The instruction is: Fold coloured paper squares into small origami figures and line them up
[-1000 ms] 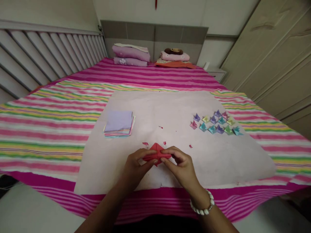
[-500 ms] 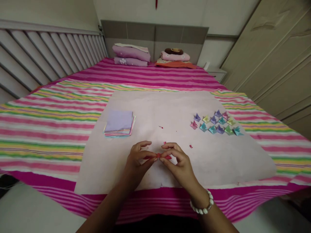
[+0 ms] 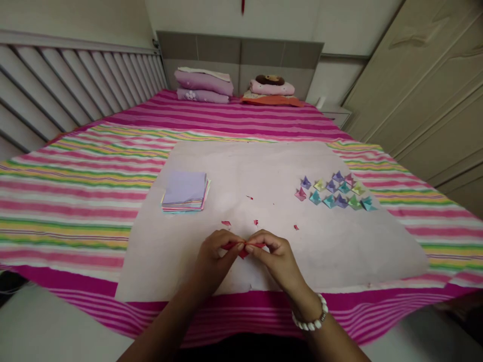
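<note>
A small red folded paper [image 3: 244,251] is pinched between the thumbs and fingers of both hands, low over the middle of the pale sheet [image 3: 260,166]. My left hand [image 3: 217,253] closes on its left part and my right hand [image 3: 274,251] on its right part, with the thumb tips almost meeting. Fingers cover much of the folded paper, and a pointed flap shows below the thumbs. Just beyond the hands lie small red paper scraps [image 3: 226,222], one of them further right [image 3: 296,227] and a thin one [image 3: 249,197] further back.
A stack of coloured square papers [image 3: 185,188] sits on the sheet's left side. Several small folded paper pieces [image 3: 331,186] in purple, yellow, blue, green and pink stand at the right. The sheet lies on a striped bedspread [image 3: 75,201]; folded bedding [image 3: 204,85] is at the headboard.
The fingers have curled in closer and the hands sit slightly lower. The red paper has turned, so a pointed flap now shows below the thumbs. A scrap near the left hand has come into view.
</note>
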The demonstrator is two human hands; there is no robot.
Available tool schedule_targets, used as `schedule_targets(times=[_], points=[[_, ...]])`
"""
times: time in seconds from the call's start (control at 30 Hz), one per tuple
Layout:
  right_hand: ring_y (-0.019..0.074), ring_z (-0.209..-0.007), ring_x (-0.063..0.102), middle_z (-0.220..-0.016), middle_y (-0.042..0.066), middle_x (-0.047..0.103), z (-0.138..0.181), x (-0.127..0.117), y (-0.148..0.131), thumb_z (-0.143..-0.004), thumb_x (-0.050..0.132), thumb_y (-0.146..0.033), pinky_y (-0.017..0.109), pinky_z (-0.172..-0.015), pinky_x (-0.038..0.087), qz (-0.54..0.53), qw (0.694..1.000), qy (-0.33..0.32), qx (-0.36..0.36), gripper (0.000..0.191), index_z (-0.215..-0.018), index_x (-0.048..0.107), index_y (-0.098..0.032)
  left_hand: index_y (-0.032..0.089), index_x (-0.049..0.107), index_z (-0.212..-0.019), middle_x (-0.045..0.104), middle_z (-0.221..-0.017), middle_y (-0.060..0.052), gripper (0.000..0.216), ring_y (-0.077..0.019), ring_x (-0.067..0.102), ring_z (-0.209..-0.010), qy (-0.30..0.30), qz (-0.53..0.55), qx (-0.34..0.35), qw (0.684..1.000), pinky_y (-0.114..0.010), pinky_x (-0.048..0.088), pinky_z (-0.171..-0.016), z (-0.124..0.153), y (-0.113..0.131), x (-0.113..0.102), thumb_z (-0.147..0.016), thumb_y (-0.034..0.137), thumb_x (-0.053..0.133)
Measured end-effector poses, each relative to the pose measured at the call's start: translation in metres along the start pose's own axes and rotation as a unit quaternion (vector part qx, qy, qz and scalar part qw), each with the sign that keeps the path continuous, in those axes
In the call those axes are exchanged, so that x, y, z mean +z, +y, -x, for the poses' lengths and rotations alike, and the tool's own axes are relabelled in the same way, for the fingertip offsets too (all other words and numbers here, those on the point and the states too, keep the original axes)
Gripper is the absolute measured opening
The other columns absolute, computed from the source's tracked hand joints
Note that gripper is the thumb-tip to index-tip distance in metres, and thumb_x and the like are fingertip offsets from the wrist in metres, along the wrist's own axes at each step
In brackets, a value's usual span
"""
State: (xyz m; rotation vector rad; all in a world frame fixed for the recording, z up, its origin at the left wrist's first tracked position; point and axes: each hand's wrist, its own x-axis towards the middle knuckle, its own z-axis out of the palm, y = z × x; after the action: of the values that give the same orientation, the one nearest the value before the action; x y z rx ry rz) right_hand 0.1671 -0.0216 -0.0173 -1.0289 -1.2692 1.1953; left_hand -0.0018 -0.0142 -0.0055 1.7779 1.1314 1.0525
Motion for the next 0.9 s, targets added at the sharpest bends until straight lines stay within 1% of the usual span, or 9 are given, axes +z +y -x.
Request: schedule_targets(times=[0.13, 0.27, 0.37, 0.43, 0.53, 0.6, 0.7, 0.83, 0.9], points=[[0.0152, -0.072, 0.061, -0.073, -0.001, 0.068, 0.0, -0.002, 0.006, -0.071, 0.078, -0.022, 0.029, -0.071, 0.047, -0.047, 0.998, 0.035, 0.006, 0.006, -0.071, 0.073, -0.022, 0.019, 0.066, -0.076, 0.066, -0.075, -0.003, 0.013, -0.0181, 0.058, -0.074, 0.029, -0.055, 0.028, 0.998, -0.033, 0.045, -0.071, -0.001, 0.003, 0.001, -0.085, 0.021, 0.057], [0.017, -0.081, 0.064, -0.083, 0.001, 0.072, -0.001, -0.006, 0.009, -0.075, 0.075, -0.023, 0.032, -0.078, 0.048, -0.071, 0.997, 0.03, 0.02, 0.004, -0.078, 0.076, -0.024, 0.019, 0.064, -0.078, 0.066, -0.077, -0.002, 0.011, -0.0181, 0.059, -0.075, 0.049, -0.051, 0.028, 0.997, -0.033, 0.046, -0.071, -0.001, 0.004, 0.0, -0.085, 0.022, 0.056], [0.0189, -0.088, 0.065, -0.089, 0.003, 0.074, -0.001, -0.007, 0.007, -0.08, 0.071, -0.029, 0.034, -0.085, 0.047, -0.088, 0.996, 0.021, 0.028, 0.008, -0.083, 0.077, -0.024, 0.019, 0.064, -0.078, 0.066, -0.078, -0.002, 0.012, -0.0179, 0.06, -0.075, 0.048, -0.038, 0.017, 0.998, -0.032, 0.046, -0.071, -0.001, 0.005, -0.001, -0.086, 0.023, 0.056], [0.0195, -0.09, 0.065, -0.092, 0.003, 0.074, 0.0, -0.005, 0.006, -0.079, 0.072, -0.033, 0.035, -0.087, 0.047, -0.104, 0.994, 0.018, 0.037, 0.014, -0.089, 0.076, -0.025, 0.019, 0.064, -0.079, 0.066, -0.079, -0.002, 0.011, -0.0178, 0.06, -0.077, 0.041, -0.024, 0.002, 0.999, -0.032, 0.046, -0.073, -0.002, 0.005, -0.001, -0.086, 0.023, 0.056], [0.0174, -0.079, 0.064, -0.085, 0.001, 0.073, 0.002, 0.002, 0.005, -0.062, 0.085, -0.029, 0.031, -0.075, 0.049, -0.116, 0.99, 0.007, 0.074, 0.032, -0.092, 0.073, -0.024, 0.019, 0.066, -0.081, 0.066, -0.08, -0.002, 0.01, -0.0172, 0.06, -0.078, 0.024, 0.006, -0.025, 0.999, -0.031, 0.046, -0.074, -0.003, 0.007, 0.0, -0.085, 0.023, 0.057], [0.0135, -0.064, 0.059, -0.069, -0.002, 0.068, 0.003, 0.008, 0.005, -0.055, 0.088, -0.024, 0.026, -0.062, 0.046, -0.115, 0.988, 0.004, 0.101, 0.029, -0.078, 0.071, -0.021, 0.018, 0.068, -0.08, 0.064, -0.079, -0.002, 0.01, -0.0169, 0.06, -0.077, 0.015, 0.036, -0.033, 0.999, -0.031, 0.046, -0.074, -0.003, 0.007, 0.001, -0.083, 0.024, 0.06], [0.0092, -0.051, 0.049, -0.054, -0.005, 0.059, 0.002, 0.012, 0.006, -0.056, 0.087, -0.025, 0.023, -0.051, 0.039, -0.126, 0.984, 0.021, 0.121, 0.025, -0.059, 0.064, -0.018, 0.018, 0.07, -0.075, 0.064, -0.074, -0.002, 0.011, -0.0163, 0.059, -0.073, 0.007, 0.093, -0.069, 0.993, -0.029, 0.046, -0.069, -0.004, 0.007, 0.001, -0.078, 0.028, 0.066], [0.011, -0.056, 0.054, -0.058, -0.002, 0.065, 0.001, 0.009, 0.006, -0.061, 0.085, -0.026, 0.025, -0.056, 0.042, -0.133, 0.984, 0.025, 0.116, 0.018, -0.062, 0.069, -0.017, 0.017, 0.069, -0.067, 0.065, -0.065, 0.0, 0.017, -0.0146, 0.057, -0.064, 0.025, 0.158, -0.151, 0.976, -0.027, 0.045, -0.062, -0.004, 0.004, -0.003, -0.071, 0.033, 0.074], [0.0131, -0.061, 0.058, -0.064, 0.0, 0.069, 0.0, 0.006, 0.008, -0.063, 0.083, -0.027, 0.027, -0.062, 0.045, -0.141, 0.983, 0.028, 0.114, 0.015, -0.066, 0.072, -0.018, 0.018, 0.068, -0.066, 0.065, -0.064, 0.0, 0.019, -0.014, 0.056, -0.063, 0.041, 0.147, -0.16, 0.975, -0.026, 0.044, -0.06, -0.002, 0.002, -0.004, -0.071, 0.035, 0.075]])
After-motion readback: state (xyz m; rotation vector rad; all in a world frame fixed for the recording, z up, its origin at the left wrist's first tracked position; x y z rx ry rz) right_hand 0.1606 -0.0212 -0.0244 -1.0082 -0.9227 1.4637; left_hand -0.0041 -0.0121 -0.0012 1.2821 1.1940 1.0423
